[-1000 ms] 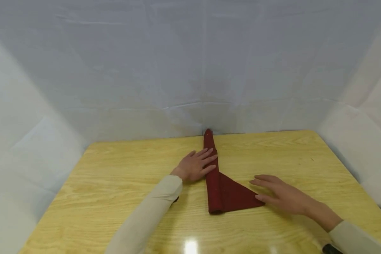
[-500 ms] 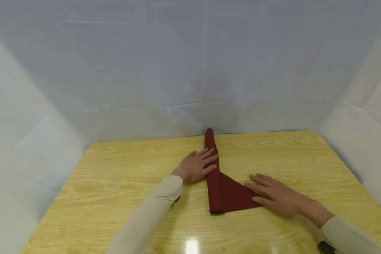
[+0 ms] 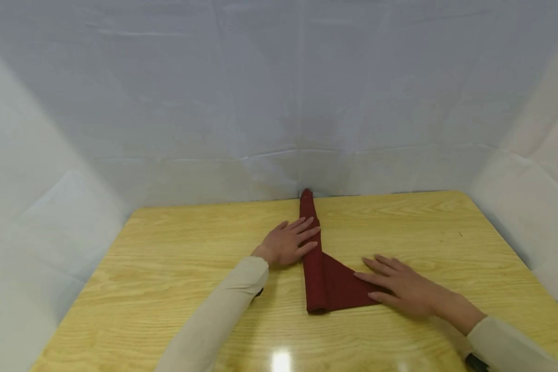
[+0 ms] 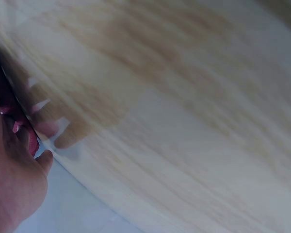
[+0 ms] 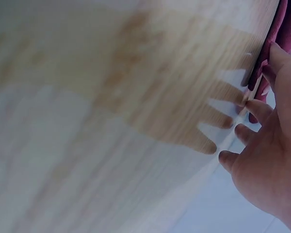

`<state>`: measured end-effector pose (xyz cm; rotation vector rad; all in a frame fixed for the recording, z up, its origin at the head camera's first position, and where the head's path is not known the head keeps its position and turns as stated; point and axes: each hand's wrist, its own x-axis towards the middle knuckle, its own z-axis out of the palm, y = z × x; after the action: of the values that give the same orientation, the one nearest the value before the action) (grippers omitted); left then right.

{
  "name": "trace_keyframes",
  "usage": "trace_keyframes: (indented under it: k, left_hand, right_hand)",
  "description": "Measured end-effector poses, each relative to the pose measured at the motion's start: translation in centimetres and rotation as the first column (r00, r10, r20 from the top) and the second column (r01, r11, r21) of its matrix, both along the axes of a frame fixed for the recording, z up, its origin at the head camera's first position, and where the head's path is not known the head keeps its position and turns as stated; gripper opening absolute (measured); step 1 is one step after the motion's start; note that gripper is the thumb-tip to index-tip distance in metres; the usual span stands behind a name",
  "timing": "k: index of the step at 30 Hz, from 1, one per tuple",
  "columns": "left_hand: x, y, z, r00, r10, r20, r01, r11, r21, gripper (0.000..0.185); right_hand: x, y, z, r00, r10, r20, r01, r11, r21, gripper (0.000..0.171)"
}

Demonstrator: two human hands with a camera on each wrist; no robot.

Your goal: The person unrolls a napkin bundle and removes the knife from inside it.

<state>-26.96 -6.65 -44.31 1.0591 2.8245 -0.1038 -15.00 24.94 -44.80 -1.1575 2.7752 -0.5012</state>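
A dark red cloth (image 3: 315, 284) lies on the table, rolled into a long narrow roll that runs away from me, with a flat triangular corner spread to the right. My left hand (image 3: 284, 244) rests across the middle of the roll with its fingers extended. The right hand (image 3: 411, 289) is at the tip of the triangular corner, fingers spread and thumb over the cloth, covering the tip. In the right wrist view, red cloth (image 5: 281, 29) shows beyond the fingers. In the left wrist view, a little red cloth (image 4: 19, 127) shows beside the hand.
The wooden table (image 3: 181, 243) is glossy and reflects the hands in the wrist views. A pale sheet wall (image 3: 260, 103) rises behind the table's back edge, with similar sheets at left and right. The roll's far end reaches that back edge.
My right hand has moved slightly left and spread its fingers over the cloth's corner. The left hand and the roll have stayed in place.
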Motion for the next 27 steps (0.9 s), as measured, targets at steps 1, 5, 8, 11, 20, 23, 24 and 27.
trace_keyframes:
  k: [1, 5, 8, 11, 20, 23, 24, 27]
  left_hand:
    - [0.0, 0.0, 0.1, 1.000, 0.002, 0.004, -0.002, 1.000, -0.003, 0.058]
    - [0.1, 0.0, 0.3, 1.000, 0.001, 0.006, -0.001, 1.000, -0.004, 0.058]
    - [0.1, -0.1, 0.3, 1.000, -0.001, 0.008, 0.001, 1.000, -0.002, 0.058]
    - [0.0, -0.2, 0.3, 1.000, -0.002, 0.009, 0.002, 1.000, -0.002, 0.058]
    - [0.4, -0.2, 0.3, 0.997, 0.013, -0.074, -0.015, 0.999, -0.032, 0.056]
    - [0.8, -0.1, 0.2, 0.988, 0.018, -0.155, -0.025, 0.999, -0.047, 0.054]
    - [0.9, 0.0, 0.2, 0.983, 0.017, -0.183, -0.026, 0.999, -0.046, 0.053]
    - [1.3, 0.3, 0.4, 0.968, 0.017, -0.250, -0.023, 1.000, -0.022, 0.052]
  right_hand:
    - [0.0, -0.1, 0.0, 1.000, 0.004, -0.001, -0.004, 1.000, -0.001, 0.049]
    - [0.2, -0.4, 0.3, 1.000, 0.011, -0.007, -0.011, 1.000, 0.012, 0.048]
    - [0.3, -0.5, 0.4, 1.000, 0.011, -0.020, -0.011, 1.000, 0.026, 0.048]
    - [0.4, -0.6, 0.5, 0.999, 0.017, -0.050, -0.015, 0.999, 0.042, 0.047]
    - [0.3, -0.6, 0.1, 0.993, 0.028, -0.114, -0.020, 0.997, 0.072, 0.047]
    - [0.4, -0.5, 0.0, 0.992, 0.030, -0.123, -0.021, 0.997, 0.070, 0.047]
    - [0.3, -0.5, 0.0, 0.993, 0.029, -0.119, -0.021, 0.997, 0.073, 0.047]
    - [0.3, -0.4, 0.1, 0.996, 0.018, -0.091, -0.011, 0.996, 0.085, 0.047]
